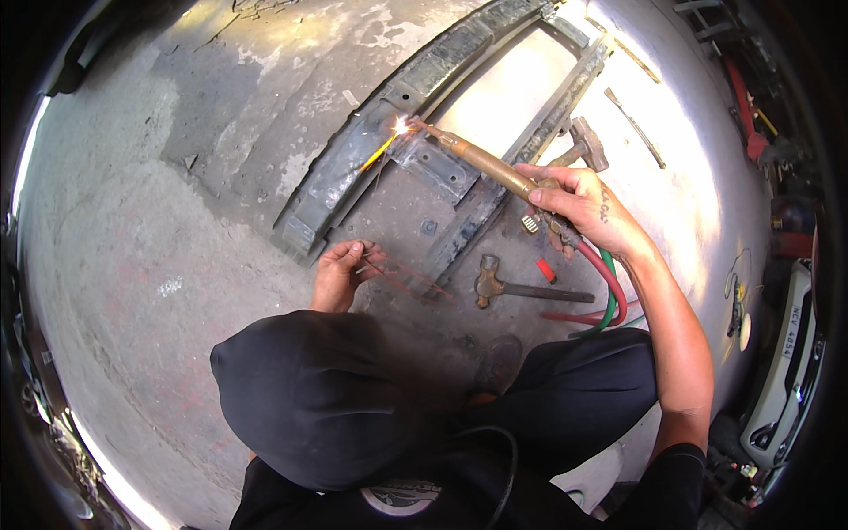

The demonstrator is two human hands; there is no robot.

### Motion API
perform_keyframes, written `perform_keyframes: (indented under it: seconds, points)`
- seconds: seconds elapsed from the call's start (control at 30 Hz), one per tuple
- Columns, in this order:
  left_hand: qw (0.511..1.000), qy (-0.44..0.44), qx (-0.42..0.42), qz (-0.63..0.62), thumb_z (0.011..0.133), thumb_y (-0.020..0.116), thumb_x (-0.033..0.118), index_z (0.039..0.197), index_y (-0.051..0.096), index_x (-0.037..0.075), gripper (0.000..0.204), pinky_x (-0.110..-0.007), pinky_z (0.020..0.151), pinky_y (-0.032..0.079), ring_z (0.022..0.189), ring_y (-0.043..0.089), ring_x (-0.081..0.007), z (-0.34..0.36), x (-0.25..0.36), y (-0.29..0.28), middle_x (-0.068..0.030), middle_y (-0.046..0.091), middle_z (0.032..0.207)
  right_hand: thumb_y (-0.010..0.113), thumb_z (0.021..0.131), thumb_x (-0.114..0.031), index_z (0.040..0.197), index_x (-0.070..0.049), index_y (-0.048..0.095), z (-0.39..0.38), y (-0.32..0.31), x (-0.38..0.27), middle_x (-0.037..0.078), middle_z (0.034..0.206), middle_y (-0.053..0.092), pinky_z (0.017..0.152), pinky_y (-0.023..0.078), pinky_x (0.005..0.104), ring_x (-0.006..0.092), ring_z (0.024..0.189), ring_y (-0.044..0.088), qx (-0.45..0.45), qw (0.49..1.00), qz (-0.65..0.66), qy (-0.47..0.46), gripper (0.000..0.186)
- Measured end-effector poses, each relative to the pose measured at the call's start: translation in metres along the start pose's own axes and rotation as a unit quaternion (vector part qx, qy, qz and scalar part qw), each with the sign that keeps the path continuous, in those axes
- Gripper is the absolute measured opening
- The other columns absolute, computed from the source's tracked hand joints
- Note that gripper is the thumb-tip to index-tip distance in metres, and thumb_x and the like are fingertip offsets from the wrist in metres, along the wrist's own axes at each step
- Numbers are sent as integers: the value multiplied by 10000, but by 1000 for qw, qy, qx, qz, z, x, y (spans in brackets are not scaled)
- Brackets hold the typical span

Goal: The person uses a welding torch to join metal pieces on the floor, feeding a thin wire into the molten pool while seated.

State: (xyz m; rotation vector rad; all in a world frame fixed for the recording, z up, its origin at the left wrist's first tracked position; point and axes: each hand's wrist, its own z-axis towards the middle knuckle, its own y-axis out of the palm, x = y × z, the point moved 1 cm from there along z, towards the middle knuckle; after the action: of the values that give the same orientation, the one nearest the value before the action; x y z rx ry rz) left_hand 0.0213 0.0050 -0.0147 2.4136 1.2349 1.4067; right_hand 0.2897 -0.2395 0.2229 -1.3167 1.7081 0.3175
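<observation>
My right hand is wrapped around the valve end of a brass gas welding torch. Its tip meets a curved grey metal beam, where a bright flame and sparks flare at the joint with a bracket plate. Below the beam's near end, my left hand is closed, fingertips pinched on a thin wire rod that slants off to the right and looks blurred. A red and a green hose run from the torch down toward my knee.
A ball-peen hammer lies before my knee, near a small red piece. Beyond my right hand are a sledgehammer head and a long chisel-like bar. A straight metal rail joins the beam's frame. A car bumper stands far right.
</observation>
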Motion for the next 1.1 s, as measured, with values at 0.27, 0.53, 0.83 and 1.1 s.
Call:
perform_keyframes:
  seconds: [0.27,0.53,0.83,1.1]
  points:
    - [1000,3,3,-5,1088,543,208,1143,674,-17,265,-426,899,599,992,728,-248,-1,0,1,-164,740,1107,629,997,-232,1490,52,508,-1,1,-3,111,868,698,545,538,293,142,557,659,-2,1000,6,5,582]
    - [1000,-6,0,-4,1086,546,206,1138,670,-15,258,-421,898,599,980,731,-252,1,2,2,-171,741,1108,636,992,-224,1492,46,508,-1,1,-2,124,944,686,529,537,289,140,569,663,-8,1000,18,1,583]
    - [1000,1,7,-20,1079,557,178,1123,686,-3,226,-366,847,599,927,730,-215,-1,2,5,-146,755,1085,636,989,-218,1491,47,509,-1,0,-1,131,947,694,536,536,294,141,562,656,-1,1000,21,5,581]
    - [1000,2,9,-8,1087,543,208,1134,682,-10,263,-398,875,602,958,738,-243,0,1,3,-163,749,1092,635,989,-220,1493,49,506,-1,1,-3,136,965,692,537,536,290,143,561,657,-2,1000,18,9,586]
